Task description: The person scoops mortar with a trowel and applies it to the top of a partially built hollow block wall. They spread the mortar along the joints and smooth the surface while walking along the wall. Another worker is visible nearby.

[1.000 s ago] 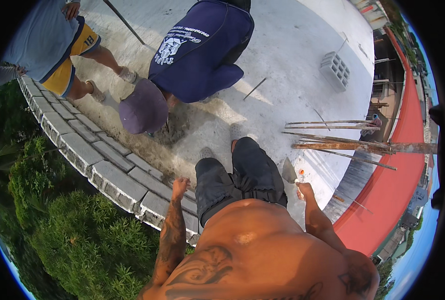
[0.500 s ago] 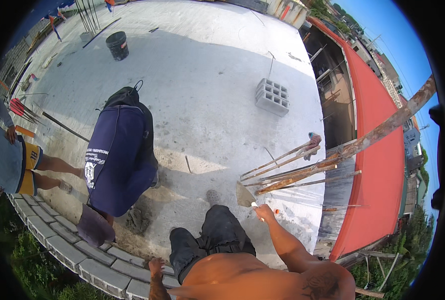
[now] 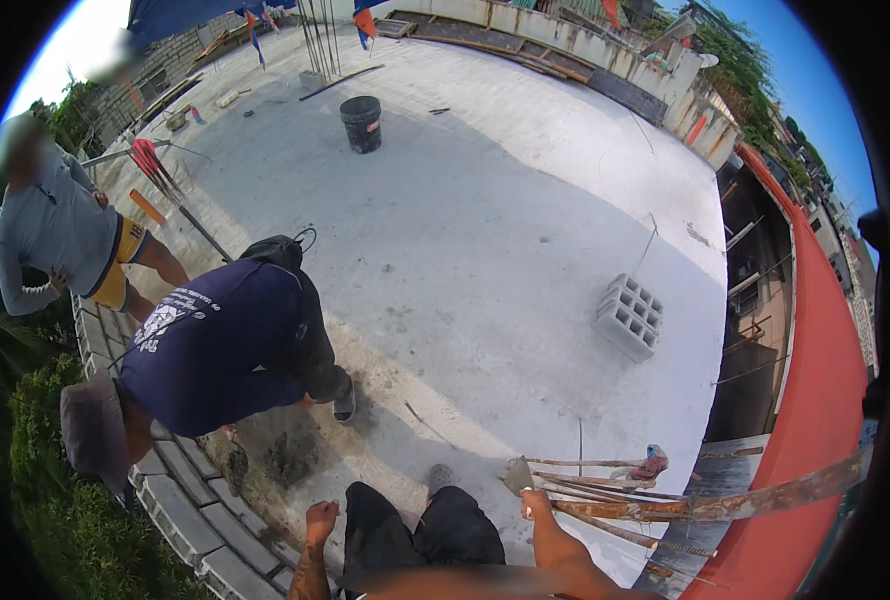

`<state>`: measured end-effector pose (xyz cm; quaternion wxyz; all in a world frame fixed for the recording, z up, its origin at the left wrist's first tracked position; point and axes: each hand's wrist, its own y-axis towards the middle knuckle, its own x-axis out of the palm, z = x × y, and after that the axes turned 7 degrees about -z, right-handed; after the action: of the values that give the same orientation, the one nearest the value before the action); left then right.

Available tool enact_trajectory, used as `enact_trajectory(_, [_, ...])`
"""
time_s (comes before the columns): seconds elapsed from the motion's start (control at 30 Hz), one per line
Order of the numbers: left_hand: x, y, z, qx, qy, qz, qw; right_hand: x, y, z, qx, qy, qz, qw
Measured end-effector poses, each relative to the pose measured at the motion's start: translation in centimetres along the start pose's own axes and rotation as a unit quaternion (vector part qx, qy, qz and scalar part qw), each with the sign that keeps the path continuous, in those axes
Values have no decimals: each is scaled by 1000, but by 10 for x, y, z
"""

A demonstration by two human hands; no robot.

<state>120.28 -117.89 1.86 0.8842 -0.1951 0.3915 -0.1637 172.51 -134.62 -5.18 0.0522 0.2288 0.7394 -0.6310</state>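
Observation:
My right hand (image 3: 536, 501) grips the pale handle of a trowel (image 3: 518, 477), its grey blade held just left of a bundle of rusty rebar (image 3: 605, 497). My left hand (image 3: 322, 519) is beside my left thigh, its fingers curled and nothing visible in them. Left of it runs a low course of grey concrete blocks (image 3: 180, 515). A co-worker (image 3: 220, 340) in a dark blue shirt and bucket hat stoops over these blocks, one hand low near a patch of wet mortar (image 3: 292, 455).
Another person (image 3: 60, 220) stands at the far left, hands at the hips. A hollow block (image 3: 630, 315) sits on the concrete slab (image 3: 465, 250), a black bucket (image 3: 362, 125) farther back. A slanting rusty pole (image 3: 785, 492) crosses at right, before a red roof (image 3: 815, 400). Greenery lies beyond the blocks.
My view has swung left, so the slab's contents sit farther right. My left hand's fingers have curled in. The trowel remains in my right hand, and the stooping co-worker's head is nearer the blocks' outer edge.

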Motion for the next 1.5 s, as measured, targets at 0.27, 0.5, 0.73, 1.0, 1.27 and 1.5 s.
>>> enact_trajectory(0.27, [70, -30, -68, -145, 197, -110, 963, 4, -8, -82, -76, 74, -92, 990])
enact_trajectory(0.5, [128, -3, -27, -299, -26, -96, 949, -11, -22, -155, -53, 40, -124, 990])
enact_trajectory(0.73, [153, 2, 5, -327, -235, -113, 908, -12, -21, -258, -33, -57, -152, 986])
enact_trajectory(1.0, [191, 7, 54, -486, -250, 140, 826, 30, -24, -428, -149, -253, -193, 936])
enact_trajectory(1.27, [199, 29, 141, -489, -471, 301, 670, 106, -9, -584, -239, -407, -316, 823])
enact_trajectory(1.5, [242, 44, 177, -525, -431, 317, 662, 162, -21, -614, -254, -454, -325, 790])
